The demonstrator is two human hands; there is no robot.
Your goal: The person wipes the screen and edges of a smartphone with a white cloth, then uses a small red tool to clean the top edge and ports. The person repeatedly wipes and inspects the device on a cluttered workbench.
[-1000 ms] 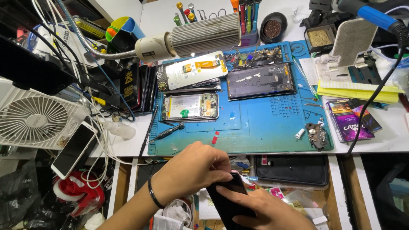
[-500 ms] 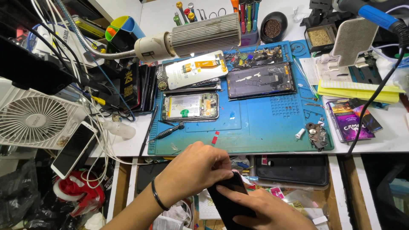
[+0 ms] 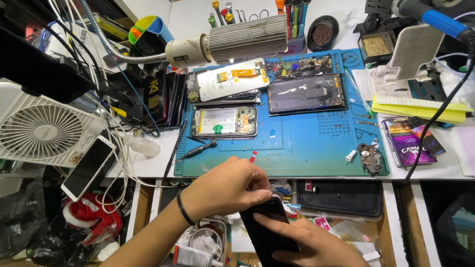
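Observation:
My left hand (image 3: 225, 188) and my right hand (image 3: 316, 244) both hold a black phone (image 3: 267, 230) below the front edge of the blue work mat (image 3: 302, 143). The left hand, with a black band on its wrist, pinches the phone's top edge. The right hand lies under and along the phone's lower right side, thumb on its face. The phone's dark face points up and its lower end runs out of view.
On the mat lie an opened phone (image 3: 223, 121), a white back cover (image 3: 228, 79), a dark disassembled phone (image 3: 306, 93), a screwdriver (image 3: 198, 150) and small parts (image 3: 368, 158). A lamp head (image 3: 237, 38) hangs over the mat. White fan (image 3: 42, 131) and white phone (image 3: 89, 167) at left.
The hands and black phone have barely shifted; my left fingers have slid slightly along the phone's top edge.

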